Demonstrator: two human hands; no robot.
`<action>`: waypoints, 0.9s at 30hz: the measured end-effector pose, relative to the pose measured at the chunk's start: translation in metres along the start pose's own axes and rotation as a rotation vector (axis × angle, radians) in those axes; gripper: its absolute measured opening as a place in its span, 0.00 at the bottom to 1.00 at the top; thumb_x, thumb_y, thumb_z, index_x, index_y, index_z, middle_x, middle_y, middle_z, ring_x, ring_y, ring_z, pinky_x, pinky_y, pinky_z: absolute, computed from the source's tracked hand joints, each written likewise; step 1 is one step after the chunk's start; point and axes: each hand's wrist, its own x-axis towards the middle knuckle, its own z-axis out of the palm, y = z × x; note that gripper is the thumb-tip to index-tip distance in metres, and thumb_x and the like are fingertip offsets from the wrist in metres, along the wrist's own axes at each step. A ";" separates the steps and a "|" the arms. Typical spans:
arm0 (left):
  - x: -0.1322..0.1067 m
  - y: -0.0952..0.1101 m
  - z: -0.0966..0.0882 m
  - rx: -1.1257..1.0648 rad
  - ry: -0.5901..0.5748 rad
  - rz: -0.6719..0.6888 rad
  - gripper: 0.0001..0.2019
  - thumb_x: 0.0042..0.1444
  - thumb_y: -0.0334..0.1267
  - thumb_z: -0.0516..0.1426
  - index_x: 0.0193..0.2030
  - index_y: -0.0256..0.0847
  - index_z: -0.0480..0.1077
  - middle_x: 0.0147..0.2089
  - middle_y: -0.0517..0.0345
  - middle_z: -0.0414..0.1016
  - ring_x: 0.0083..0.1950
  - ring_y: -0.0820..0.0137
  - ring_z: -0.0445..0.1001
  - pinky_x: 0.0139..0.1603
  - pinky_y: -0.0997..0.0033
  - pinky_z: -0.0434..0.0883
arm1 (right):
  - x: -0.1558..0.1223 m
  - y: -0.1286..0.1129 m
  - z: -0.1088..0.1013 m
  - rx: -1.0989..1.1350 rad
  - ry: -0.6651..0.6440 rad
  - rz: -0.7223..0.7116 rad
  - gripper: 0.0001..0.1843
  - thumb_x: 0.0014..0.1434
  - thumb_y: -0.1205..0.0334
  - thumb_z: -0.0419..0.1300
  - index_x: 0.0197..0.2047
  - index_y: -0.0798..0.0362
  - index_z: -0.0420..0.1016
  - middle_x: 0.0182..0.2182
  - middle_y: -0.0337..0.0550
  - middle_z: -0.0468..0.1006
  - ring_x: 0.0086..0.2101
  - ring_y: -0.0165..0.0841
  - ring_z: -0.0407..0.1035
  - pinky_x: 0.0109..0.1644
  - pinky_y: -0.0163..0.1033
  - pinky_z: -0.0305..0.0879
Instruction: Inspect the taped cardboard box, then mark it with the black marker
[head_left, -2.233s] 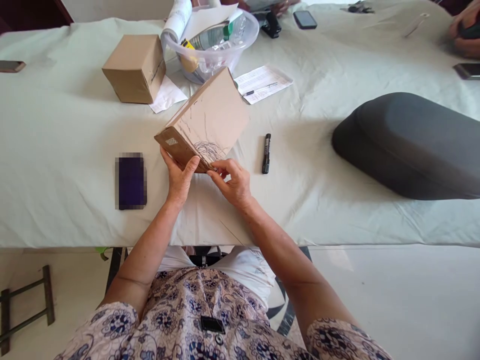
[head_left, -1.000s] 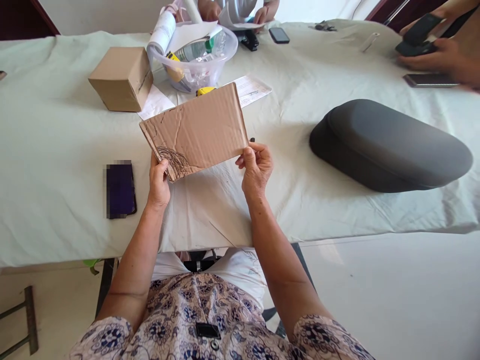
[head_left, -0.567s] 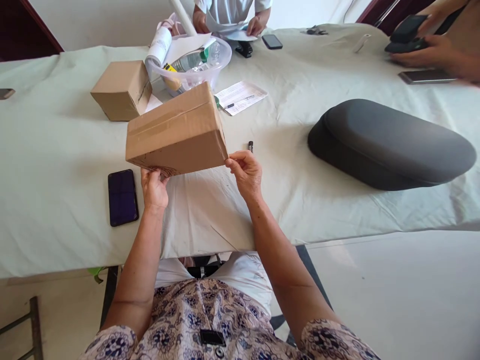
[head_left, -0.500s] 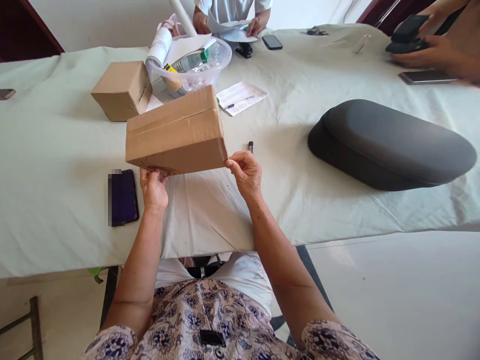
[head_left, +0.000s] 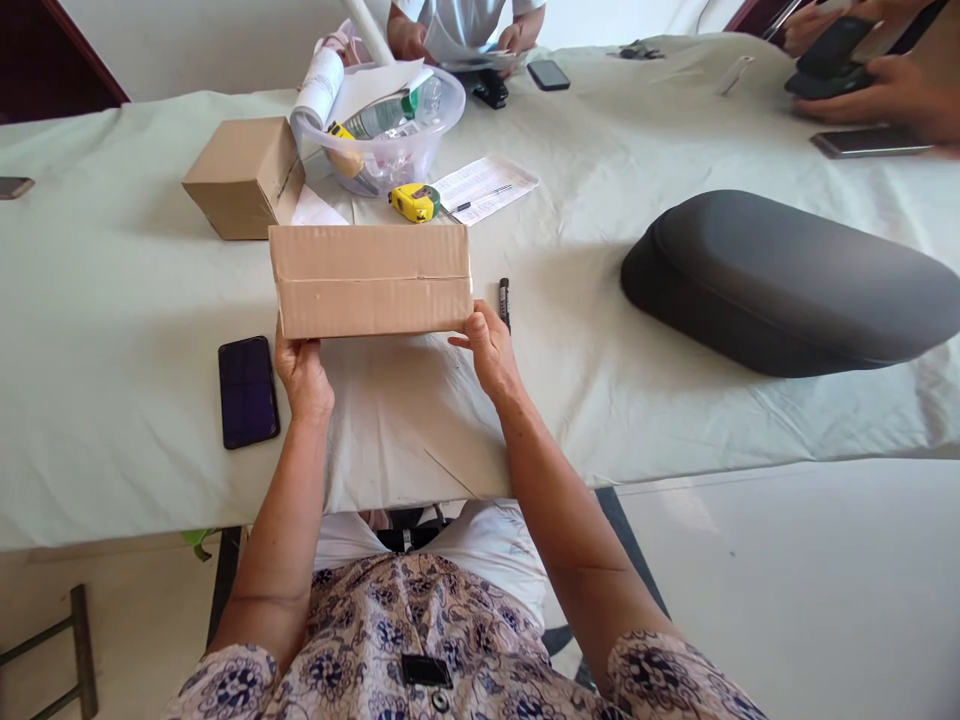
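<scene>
Cardboard box between left hand and right hand

Pale room with a long cloth-covered table
A light green cloth, creased in places, covers the table from one side of the view to the other; behind it stands a whitish wall, with a dark reddish-brown panel at the upper left; below, the smooth pale floor catches a soft sheen, and a dark-barred frame sits at the lower left
</scene>
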 end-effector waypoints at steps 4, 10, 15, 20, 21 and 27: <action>-0.008 0.009 0.003 0.089 -0.098 0.060 0.34 0.48 0.54 0.68 0.62 0.51 0.68 0.60 0.52 0.75 0.64 0.57 0.72 0.65 0.55 0.69 | -0.001 -0.001 0.005 0.013 0.049 -0.032 0.34 0.58 0.24 0.53 0.41 0.48 0.74 0.36 0.40 0.75 0.38 0.33 0.72 0.39 0.40 0.76; -0.015 0.024 0.005 0.110 -0.158 0.189 0.40 0.48 0.67 0.65 0.62 0.48 0.65 0.63 0.48 0.69 0.65 0.56 0.70 0.66 0.56 0.68 | -0.009 -0.007 0.013 -0.086 0.274 -0.195 0.23 0.64 0.35 0.56 0.45 0.46 0.72 0.39 0.40 0.75 0.39 0.33 0.71 0.38 0.38 0.71; -0.023 0.027 0.011 0.143 -0.176 0.180 0.41 0.46 0.73 0.62 0.58 0.45 0.65 0.55 0.49 0.72 0.59 0.56 0.74 0.63 0.55 0.70 | -0.016 -0.004 0.020 -0.191 0.365 -0.273 0.34 0.53 0.35 0.68 0.56 0.44 0.66 0.51 0.47 0.72 0.51 0.41 0.70 0.48 0.47 0.74; -0.039 0.028 0.023 0.259 -0.144 0.108 0.41 0.48 0.64 0.67 0.63 0.47 0.61 0.62 0.47 0.68 0.64 0.57 0.71 0.67 0.55 0.68 | -0.019 0.000 0.033 -0.290 0.332 -0.276 0.61 0.45 0.34 0.73 0.73 0.42 0.46 0.71 0.57 0.53 0.71 0.56 0.51 0.64 0.65 0.66; -0.042 0.027 0.025 0.270 -0.131 0.097 0.41 0.49 0.63 0.67 0.63 0.47 0.61 0.63 0.46 0.68 0.65 0.57 0.70 0.68 0.54 0.68 | -0.019 0.001 0.036 -0.303 0.323 -0.278 0.64 0.45 0.34 0.73 0.74 0.42 0.43 0.72 0.58 0.51 0.72 0.57 0.48 0.66 0.67 0.64; -0.050 0.027 0.031 0.275 -0.070 0.100 0.47 0.43 0.57 0.72 0.67 0.48 0.58 0.68 0.44 0.64 0.70 0.55 0.66 0.70 0.53 0.66 | -0.021 0.005 0.046 -0.367 0.366 -0.321 0.67 0.46 0.33 0.72 0.76 0.42 0.38 0.73 0.60 0.49 0.73 0.57 0.47 0.68 0.68 0.63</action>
